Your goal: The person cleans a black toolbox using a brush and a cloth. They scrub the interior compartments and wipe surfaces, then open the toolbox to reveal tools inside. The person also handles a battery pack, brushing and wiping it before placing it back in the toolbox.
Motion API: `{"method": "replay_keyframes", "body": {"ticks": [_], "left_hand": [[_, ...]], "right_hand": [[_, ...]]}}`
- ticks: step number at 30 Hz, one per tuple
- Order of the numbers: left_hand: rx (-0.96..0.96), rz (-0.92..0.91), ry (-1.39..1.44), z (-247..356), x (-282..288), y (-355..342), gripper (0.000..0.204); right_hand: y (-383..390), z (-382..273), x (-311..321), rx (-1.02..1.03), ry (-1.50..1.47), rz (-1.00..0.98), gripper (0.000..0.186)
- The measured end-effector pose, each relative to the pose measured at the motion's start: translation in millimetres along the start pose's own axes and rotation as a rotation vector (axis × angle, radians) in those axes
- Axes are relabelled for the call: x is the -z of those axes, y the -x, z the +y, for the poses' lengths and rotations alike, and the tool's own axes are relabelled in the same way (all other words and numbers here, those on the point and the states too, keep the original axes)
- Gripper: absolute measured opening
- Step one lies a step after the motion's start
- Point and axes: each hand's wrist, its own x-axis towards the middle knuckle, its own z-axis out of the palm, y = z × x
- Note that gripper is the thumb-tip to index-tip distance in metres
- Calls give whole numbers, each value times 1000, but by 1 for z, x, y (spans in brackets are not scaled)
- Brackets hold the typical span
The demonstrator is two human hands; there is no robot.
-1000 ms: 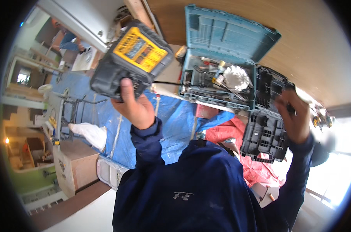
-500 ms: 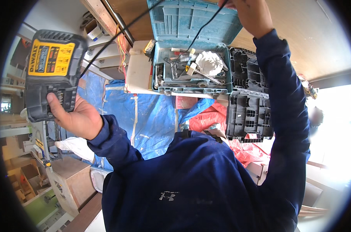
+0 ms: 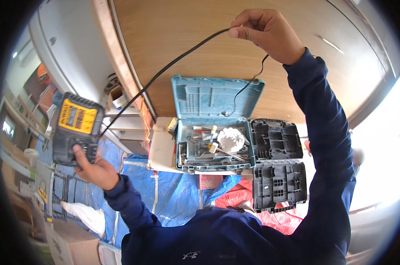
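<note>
At the left, my left hand (image 3: pixel 98 171) grips a black battery charger (image 3: pixel 78 128) with a yellow label, thumb across its front. A black power cord (image 3: pixel 164 67) runs from the charger up to my right hand (image 3: pixel 270 34), which pinches it between thumb and fingertips. Beyond that hand the cord's loose end dangles in front of the lid of a teal tool case (image 3: pixel 215 95). This case lies open below, holding hand tools, a hammer (image 3: pixel 214 147) and a crumpled white cloth-like bundle (image 3: pixel 231 139).
An open black moulded case (image 3: pixel 279 187) stands right of the teal one. Blue sheeting (image 3: pixel 140 194) and red sheeting (image 3: pixel 235 194) cover the floor. A wooden panel (image 3: pixel 186 44) rises behind. Orange and yellow wires (image 3: pixel 144 117) hang beside the frame post.
The view has tilted up, showing more of the panel and my whole right hand. The charger sits lower and nearer the body in the picture. Both hands keep their hold.
</note>
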Motion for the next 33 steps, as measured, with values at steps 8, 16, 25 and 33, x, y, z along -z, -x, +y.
{"method": "replay_keyframes", "body": {"ticks": [8, 16, 25, 33], "left_hand": [[-929, -163, -1016, 6, 79, -139, 47], [-637, -234, -900, -30, 57, -97, 70], [-16, -1193, -936, -76, -10, 111, 56], [1356, -2016, -290, -90, -43, 325, 53]], "right_hand": [[126, -11, 48, -245, 223, -296, 25], [341, -34, 86, -685, 373, -54, 21], [525, -155, 178, -936, 1008, 704, 23], [682, -119, 277, -1160, 1298, 706, 29]]}}
